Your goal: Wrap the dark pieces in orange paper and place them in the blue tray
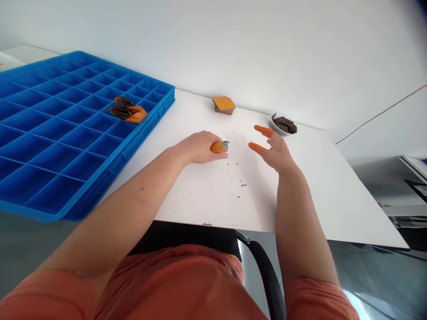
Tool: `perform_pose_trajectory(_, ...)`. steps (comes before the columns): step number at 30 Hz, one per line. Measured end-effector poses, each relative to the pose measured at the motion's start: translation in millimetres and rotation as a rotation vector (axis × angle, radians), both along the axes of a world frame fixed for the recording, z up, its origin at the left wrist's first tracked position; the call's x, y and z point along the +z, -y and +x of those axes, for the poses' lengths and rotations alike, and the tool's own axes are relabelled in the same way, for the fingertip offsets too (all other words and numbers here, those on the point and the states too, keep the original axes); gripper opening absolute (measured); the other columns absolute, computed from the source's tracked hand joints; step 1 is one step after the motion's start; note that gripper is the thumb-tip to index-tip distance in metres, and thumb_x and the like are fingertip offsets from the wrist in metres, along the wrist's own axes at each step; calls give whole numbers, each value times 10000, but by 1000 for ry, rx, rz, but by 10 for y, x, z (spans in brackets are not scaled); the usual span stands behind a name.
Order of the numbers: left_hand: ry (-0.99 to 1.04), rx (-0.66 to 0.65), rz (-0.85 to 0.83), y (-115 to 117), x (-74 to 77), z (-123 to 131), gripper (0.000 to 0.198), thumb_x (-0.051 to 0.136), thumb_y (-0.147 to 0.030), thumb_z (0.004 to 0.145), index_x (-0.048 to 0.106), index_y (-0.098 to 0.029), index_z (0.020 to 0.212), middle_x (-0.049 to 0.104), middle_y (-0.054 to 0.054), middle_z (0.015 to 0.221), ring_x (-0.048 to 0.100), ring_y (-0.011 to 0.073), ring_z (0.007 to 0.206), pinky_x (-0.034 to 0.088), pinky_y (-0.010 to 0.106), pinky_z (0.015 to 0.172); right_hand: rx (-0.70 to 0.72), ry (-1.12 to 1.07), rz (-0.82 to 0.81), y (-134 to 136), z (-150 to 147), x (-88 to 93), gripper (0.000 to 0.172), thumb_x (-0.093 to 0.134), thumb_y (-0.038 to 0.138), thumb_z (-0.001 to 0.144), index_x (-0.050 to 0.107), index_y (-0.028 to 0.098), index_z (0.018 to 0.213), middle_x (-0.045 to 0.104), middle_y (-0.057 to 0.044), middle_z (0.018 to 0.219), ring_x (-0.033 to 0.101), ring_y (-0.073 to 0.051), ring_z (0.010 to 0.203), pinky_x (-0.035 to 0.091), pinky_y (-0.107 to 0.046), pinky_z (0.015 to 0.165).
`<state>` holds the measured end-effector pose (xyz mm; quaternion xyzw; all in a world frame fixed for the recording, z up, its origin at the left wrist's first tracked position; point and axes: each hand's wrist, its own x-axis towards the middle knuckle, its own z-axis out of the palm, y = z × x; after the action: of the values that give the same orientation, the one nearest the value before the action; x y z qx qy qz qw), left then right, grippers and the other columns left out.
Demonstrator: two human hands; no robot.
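My left hand (200, 147) rests on the white board (207, 195), its fingers curled, an orange finger cot on one finger pinching a small grey piece (226, 145). My right hand (273, 149) hovers just to the right with fingers apart; orange cots cover two fingertips and nothing is in it. Small dark crumbs (233, 175) lie on the board between and below the hands.
A blue compartment tray (66, 133) lies at the left, with a pile of orange and dark pieces (128, 110) in one cell. An orange-topped block (223, 105) and a white dish of dark bits (283, 124) sit near the wall. A chair arm (263, 266) shows below.
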<state>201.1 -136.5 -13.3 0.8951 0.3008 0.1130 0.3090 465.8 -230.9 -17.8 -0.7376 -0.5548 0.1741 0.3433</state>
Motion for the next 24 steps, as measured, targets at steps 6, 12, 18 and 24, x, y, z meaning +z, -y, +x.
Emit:
perform_pose_trajectory(6, -31, 41, 14, -5, 1, 7, 355, 630, -539, 845, 550, -219, 714, 650, 21, 761, 555, 175, 653, 343, 332, 606, 232, -65, 9, -14, -66, -22, 870, 758, 379, 801, 371, 420, 1580, 360, -10, 1708, 256, -320, 1613, 235, -654, 1288)
perform_pose_trajectory(12, 4, -10, 79, 58, -66, 86, 270, 601, -418, 855, 525, -216, 693, 627, 8, 718, 526, 164, 638, 326, 330, 593, 217, -307, 78, -122, -357, -162, 736, 617, 622, 899, 397, 384, 1560, 422, -26, 1676, 337, -267, 1584, 310, -560, 1284)
perform_pose_trajectory(18, -56, -168, 225, 191, -138, 264, 62, 592, -179, 784, 642, -214, 795, 708, 21, 848, 596, 193, 761, 359, 345, 653, 221, -262, 166, -154, -577, -231, 682, 597, 649, 913, 458, 364, 1518, 500, -40, 1622, 422, -263, 1533, 377, -539, 1247)
perform_pose_trajectory(24, -92, -149, 329, 163, -148, 283, 287, 598, -82, 757, 719, -224, 975, 753, 42, 1017, 627, 249, 993, 400, 369, 777, 0, -5, 317, -181, -406, -278, 557, 624, 363, 890, 539, 338, 1441, 585, -40, 1531, 520, -263, 1441, 396, -576, 1226)
